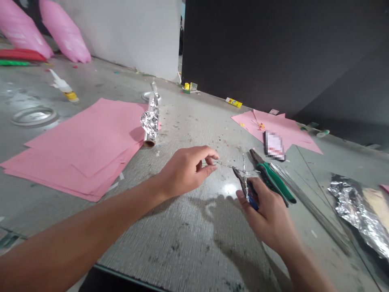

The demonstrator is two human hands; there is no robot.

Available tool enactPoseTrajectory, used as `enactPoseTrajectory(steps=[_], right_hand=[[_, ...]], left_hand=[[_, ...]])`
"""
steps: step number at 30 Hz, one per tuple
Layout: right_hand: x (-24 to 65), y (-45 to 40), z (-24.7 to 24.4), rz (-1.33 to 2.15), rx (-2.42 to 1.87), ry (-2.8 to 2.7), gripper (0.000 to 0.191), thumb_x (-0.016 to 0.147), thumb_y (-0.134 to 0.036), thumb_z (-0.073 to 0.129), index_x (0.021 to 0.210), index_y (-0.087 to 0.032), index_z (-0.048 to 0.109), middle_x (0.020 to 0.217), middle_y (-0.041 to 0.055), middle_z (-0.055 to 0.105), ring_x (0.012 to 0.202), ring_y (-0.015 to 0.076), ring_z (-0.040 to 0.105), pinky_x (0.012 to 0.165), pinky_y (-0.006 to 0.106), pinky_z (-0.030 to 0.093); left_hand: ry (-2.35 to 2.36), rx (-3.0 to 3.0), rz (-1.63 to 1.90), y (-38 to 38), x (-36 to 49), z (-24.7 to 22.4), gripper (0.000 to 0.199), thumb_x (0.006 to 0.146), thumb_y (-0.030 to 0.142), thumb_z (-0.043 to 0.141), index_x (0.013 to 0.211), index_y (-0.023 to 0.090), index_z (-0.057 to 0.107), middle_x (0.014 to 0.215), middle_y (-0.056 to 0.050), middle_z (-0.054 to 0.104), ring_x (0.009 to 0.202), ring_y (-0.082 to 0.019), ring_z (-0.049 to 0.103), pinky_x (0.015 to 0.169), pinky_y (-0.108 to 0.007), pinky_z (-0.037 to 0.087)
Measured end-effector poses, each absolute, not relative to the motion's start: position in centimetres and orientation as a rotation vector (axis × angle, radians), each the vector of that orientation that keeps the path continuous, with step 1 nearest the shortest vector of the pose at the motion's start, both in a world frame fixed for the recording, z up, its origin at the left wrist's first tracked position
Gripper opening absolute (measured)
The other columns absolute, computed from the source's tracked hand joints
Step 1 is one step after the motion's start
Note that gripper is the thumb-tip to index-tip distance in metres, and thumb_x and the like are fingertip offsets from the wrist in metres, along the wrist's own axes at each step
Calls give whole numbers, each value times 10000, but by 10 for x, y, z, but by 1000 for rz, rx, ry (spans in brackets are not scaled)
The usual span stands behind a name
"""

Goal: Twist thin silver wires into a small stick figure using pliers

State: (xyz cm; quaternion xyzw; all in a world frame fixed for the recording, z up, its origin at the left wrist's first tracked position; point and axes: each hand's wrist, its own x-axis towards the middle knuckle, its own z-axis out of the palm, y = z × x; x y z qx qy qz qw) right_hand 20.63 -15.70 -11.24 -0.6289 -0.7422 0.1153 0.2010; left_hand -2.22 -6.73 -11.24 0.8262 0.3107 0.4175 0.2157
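In left hand, twisted wire

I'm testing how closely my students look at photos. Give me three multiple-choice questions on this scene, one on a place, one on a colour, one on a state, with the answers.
1. Where is the roll of aluminium foil?
A) At the right edge of the pink paper sheets
B) On the crumpled foil sheet
C) In a hand

2. What colour are the grips of the pliers lying beside the right hand?
A) Red
B) Green
C) Yellow

3. What is the left hand doing?
A) Lying flat
B) Gripping the foil roll
C) Pinching a twisted wire

Answers:
1. A: the roll lies against the sheets' right edge.
2. B: the grips show green, unlike the blue-handled pliers held in that hand.
3. C: thumb and finger close on the wire's end.
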Motion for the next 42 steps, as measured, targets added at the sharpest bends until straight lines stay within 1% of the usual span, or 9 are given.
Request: enactPoseTrajectory(steps=[3, 6, 12, 21, 25, 29, 33, 37, 42], right_hand=[[211, -155, -115, 149, -1763, -2065, 177, 839, -267, 527, 1001, -204, 500, 694, 8, 566, 560, 176, 540, 524, 295, 390], [214, -155, -117, 31, -1736, -2097, 219, 811, -253, 519, 1021, -193, 505, 730, 35, 595, 564, 193, 554, 516, 310, 402], [214, -156, -118, -111, -1710, -2152, 172, 826, -256, 500, 987, -197, 509, 767, 66, 627, 608, 226, 598, 518, 325, 411], [214, -154, -117, -368, -1694, -2216, 139, 876, -286, 470, 982, -199, 493, 798, 82, 647, 612, 221, 610, 494, 306, 333], [213, -153, -117, -353, -1703, -2225, 128, 864, -283, 466, 959, -201, 487, 768, 74, 635, 615, 231, 616, 489, 304, 328], [213, -153, -119, -242, -1748, -2201, 158, 846, -287, 491, 983, -208, 490, 769, 63, 640, 597, 224, 611, 496, 299, 345], [209, -154, -118, 53, -1783, -2151, 171, 833, -266, 497, 989, -195, 492, 714, 43, 616, 555, 198, 568, 492, 289, 344], [200, -157, -113, 330, -1789, -2064, 91, 886, -302, 491, 880, -214, 471, 608, -21, 519, 509, 149, 486, 487, 266, 324], [193, -160, -107, 628, -1761, -1982, 222, 939, -391, 447, 797, -221, 458, 596, -39, 464, 523, 129, 435, 486, 262, 317]], left_hand=[[766, 1803, 784, -66, -23, -109, 185, 847, 318, 671, 952, 168, 650, 819, -51, 699, 574, -104, 595, 498, -214, 477], [585, 1372, 565, -63, -25, -107, 235, 895, 382, 609, 842, 157, 651, 797, -71, 693, 558, -106, 600, 516, -224, 498], [543, 964, 562, -62, -21, -110, 227, 870, 333, 671, 742, 145, 676, 726, -38, 672, 574, -104, 627, 578, -233, 520], [769, 869, 573, -61, -22, -109, 145, 785, 251, 771, 752, 113, 737, 777, -89, 734, 544, -86, 623, 531, -208, 528], [815, 938, 610, -62, -20, -110, 126, 815, 227, 731, 766, 111, 735, 788, -93, 739, 567, -89, 638, 548, -208, 533], [794, 1223, 788, -66, -16, -111, 119, 839, 236, 690, 792, 129, 714, 790, -74, 733, 617, -104, 661, 609, -237, 554], [823, 1756, 1013, -72, -16, -111, 132, 892, 248, 613, 834, 152, 682, 736, -40, 711, 673, -123, 666, 615, -234, 532], [812, 2321, 1257, -72, -19, -113, 98, 917, 193, 570, 858, 161, 641, 760, -30, 695, 689, -119, 627, 629, -247, 487], [624, 2625, 1328, -64, -24, -116, 108, 935, 129, 513, 904, 175, 606, 789, -42, 686, 747, -140, 629, 684, -276, 519]])
